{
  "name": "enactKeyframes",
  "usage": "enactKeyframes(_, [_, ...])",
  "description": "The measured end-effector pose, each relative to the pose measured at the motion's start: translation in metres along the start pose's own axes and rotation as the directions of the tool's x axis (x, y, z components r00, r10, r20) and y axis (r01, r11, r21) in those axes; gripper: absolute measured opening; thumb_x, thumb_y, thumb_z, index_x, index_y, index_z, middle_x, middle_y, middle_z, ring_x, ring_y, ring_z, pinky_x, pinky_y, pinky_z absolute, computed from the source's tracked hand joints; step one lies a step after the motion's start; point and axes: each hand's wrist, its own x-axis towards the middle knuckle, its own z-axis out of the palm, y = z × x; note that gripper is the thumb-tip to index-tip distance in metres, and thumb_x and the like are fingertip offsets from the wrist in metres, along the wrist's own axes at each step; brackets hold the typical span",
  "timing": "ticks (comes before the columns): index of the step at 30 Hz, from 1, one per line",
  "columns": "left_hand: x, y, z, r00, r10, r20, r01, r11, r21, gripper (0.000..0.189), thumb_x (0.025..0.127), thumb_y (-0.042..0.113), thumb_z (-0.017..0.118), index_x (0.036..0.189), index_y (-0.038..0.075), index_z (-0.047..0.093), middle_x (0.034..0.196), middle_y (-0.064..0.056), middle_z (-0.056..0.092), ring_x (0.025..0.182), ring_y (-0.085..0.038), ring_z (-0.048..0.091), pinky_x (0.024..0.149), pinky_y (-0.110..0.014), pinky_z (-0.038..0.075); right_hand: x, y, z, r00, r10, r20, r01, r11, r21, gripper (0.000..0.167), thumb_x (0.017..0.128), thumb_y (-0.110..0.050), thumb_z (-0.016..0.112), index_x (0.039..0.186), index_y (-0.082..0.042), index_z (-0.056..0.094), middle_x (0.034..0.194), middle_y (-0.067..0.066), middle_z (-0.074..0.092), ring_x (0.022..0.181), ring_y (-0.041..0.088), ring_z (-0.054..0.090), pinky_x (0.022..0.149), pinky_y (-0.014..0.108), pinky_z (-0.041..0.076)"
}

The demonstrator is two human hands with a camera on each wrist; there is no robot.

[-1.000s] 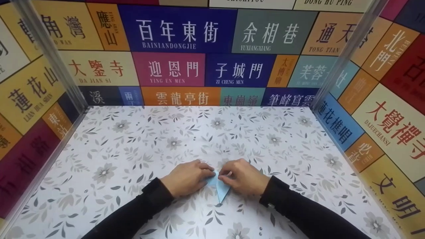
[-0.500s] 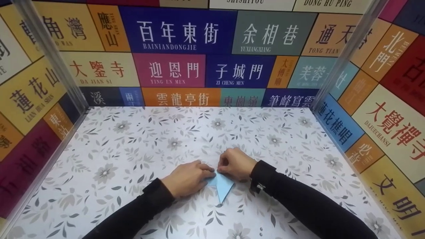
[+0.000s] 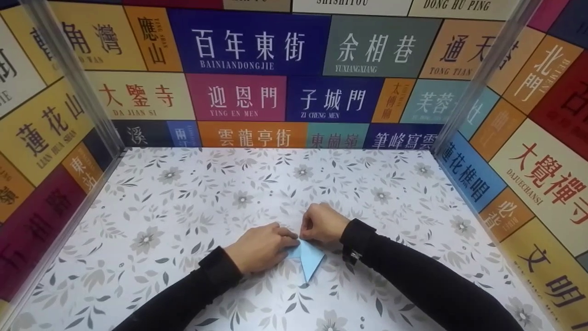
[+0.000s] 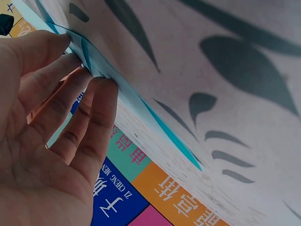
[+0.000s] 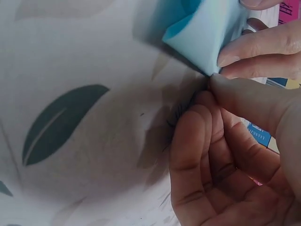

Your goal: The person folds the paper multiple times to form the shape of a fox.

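A folded piece of light blue paper (image 3: pixel 311 259) lies on the table with its long point towards the near side. My left hand (image 3: pixel 262 248) rests on its left part, fingertips pressing the paper (image 4: pixel 99 63) down and covering some of it. At the far corner, my right hand (image 3: pixel 324 223) pinches the tip of the paper between thumb and curled forefinger. Close up in the right wrist view, the paper (image 5: pixel 202 40) has a raised, open fold near that tip, and the left hand's fingers (image 5: pixel 263 49) sit right beside the right thumb.
A white cloth with grey flowers and leaves covers the table (image 3: pixel 183 197). Coloured panels (image 3: pixel 248 43) with lettering stand along the back and both sides. Clear upright edges (image 3: pixel 477 78) mark the corners.
My right hand has moved from the paper's right side up to its far tip, uncovering the right corner. The left hand has stayed in place.
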Motion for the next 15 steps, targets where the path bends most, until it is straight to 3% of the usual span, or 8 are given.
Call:
enactKeyframes(7, [-0.0009,0.0006,-0.0015,1.000,0.000,-0.001,0.000,1.000,0.005,0.033,0.110,0.015,0.076,0.142,0.016,0.083,0.147,-0.006,0.082,0.129,-0.033,0.078,0.104,-0.050,0.069,-0.0025,0.0005,0.0002,0.997,-0.072,-0.039,0.070,0.996,-0.046,0.008,0.090,-0.006,0.096,0.088,-0.006,0.088,0.076,0.004,0.083,0.062,0.002,0.060,0.061,0.020,0.051])
enactKeyframes(15, [-0.0001,0.0003,-0.0029,1.000,-0.001,0.004,0.001,1.000,-0.004,0.033,0.110,0.016,0.075,0.142,0.015,0.083,0.147,-0.007,0.082,0.128,-0.031,0.078,0.102,-0.048,0.069,-0.0073,0.0002,-0.0062,0.999,-0.034,0.024,0.035,0.999,-0.042,0.009,0.089,-0.004,0.097,0.086,-0.005,0.088,0.075,0.005,0.083,0.061,0.003,0.060,0.059,0.018,0.050])
